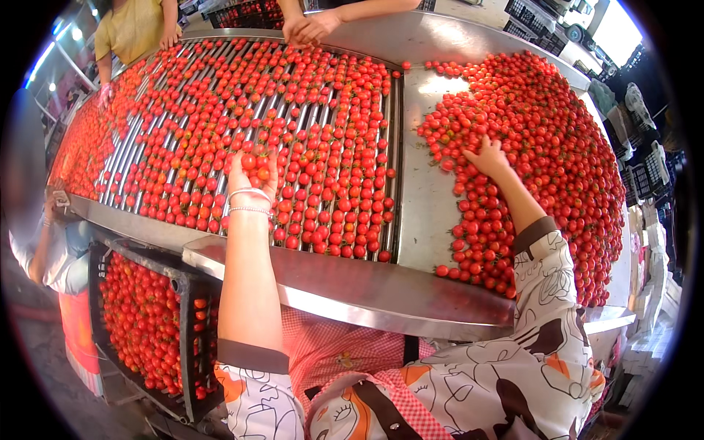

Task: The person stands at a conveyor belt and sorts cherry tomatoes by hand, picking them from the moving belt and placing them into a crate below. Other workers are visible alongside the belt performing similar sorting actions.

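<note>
Over the roller conveyor (122, 159), my left hand (248, 187) is cupped palm up. It holds a few red cherry tomatoes (249, 161), one more orange than the rest. Bracelets circle that wrist. My right hand (488, 158) lies at the inner edge of a large tomato pile (542, 143), fingers spread and touching the fruit. Whether any tomato is under its palm is hidden. The pile rests on a flat steel feed table (421, 220), which meets the rollers along a dark gap. Many tomatoes sit in rows between the rollers.
A steel rim (357, 286) runs between me and the conveyor. Below it at left stands a black crate (187, 330) full of tomatoes. Across the belt are another person's hands (308, 28); a gloved hand (105, 96) reaches in at far left. Another person (69, 264) stands at near left.
</note>
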The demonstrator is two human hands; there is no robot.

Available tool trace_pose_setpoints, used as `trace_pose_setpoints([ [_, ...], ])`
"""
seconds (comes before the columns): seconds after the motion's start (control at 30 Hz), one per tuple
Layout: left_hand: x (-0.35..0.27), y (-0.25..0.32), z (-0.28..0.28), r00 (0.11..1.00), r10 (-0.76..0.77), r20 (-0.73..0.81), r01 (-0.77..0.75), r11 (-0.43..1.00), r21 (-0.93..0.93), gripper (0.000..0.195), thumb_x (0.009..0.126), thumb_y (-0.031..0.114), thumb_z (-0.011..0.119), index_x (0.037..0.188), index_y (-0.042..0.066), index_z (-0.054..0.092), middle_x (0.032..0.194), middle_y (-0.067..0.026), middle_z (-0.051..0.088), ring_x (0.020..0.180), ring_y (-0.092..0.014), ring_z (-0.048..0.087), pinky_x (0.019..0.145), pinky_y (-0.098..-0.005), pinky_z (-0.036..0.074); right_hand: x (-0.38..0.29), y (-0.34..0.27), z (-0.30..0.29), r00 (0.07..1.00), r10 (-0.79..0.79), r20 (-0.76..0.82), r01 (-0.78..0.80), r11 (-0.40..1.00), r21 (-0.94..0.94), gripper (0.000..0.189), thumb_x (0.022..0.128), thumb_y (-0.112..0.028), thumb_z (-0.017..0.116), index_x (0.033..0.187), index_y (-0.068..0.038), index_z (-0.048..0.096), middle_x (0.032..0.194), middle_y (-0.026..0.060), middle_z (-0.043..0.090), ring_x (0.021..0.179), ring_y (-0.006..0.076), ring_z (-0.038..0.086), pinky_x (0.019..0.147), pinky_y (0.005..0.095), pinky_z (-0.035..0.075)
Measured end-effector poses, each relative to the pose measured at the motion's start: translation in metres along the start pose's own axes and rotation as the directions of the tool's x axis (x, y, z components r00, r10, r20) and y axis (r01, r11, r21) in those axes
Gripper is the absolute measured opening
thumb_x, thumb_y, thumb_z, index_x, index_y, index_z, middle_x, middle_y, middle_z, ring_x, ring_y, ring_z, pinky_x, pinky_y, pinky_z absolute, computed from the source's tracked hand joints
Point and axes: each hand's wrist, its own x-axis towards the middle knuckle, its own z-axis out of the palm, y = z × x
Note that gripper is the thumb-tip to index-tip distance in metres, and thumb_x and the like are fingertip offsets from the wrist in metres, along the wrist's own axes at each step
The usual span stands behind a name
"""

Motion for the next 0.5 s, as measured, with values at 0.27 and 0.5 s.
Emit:
trace_pose_setpoints([
  [0.27, 0.004, -0.001, -0.015, 0.987, 0.127, -0.097, -0.133, 0.990, -0.053, 0.027, 0.084, 0.028, 0.058, 0.091, 0.002, 0.058, 0.091, -0.0126, 0.063, 0.082, -0.025, 0.063, 0.064, -0.0334, 0.059, -0.066, -0.054, 0.006, 0.767, -0.632, -0.110, 0.616, 0.678, 0.401, 0.074, 0.083, -0.043, 0.058, 0.141, -0.009, 0.026, 0.146, 0.0269, 0.011, 0.130, 0.0427, 0.027, 0.103, 0.0545, 0.027],
  [0.5, 0.005, -0.007, -0.018, 0.946, 0.251, -0.207, -0.283, 0.948, -0.144, 0.024, 0.085, 0.026, 0.055, 0.080, 0.002, 0.056, 0.078, -0.0067, 0.059, 0.073, -0.023, 0.061, 0.066, -0.0340, 0.059, -0.092, -0.080, 0.060, 0.841, -0.534, -0.088, 0.541, 0.819, 0.192, 0.067, 0.082, -0.040, 0.059, 0.136, -0.009, 0.033, 0.144, 0.0245, 0.018, 0.130, 0.0439, 0.024, 0.104, 0.0584, 0.020],
])
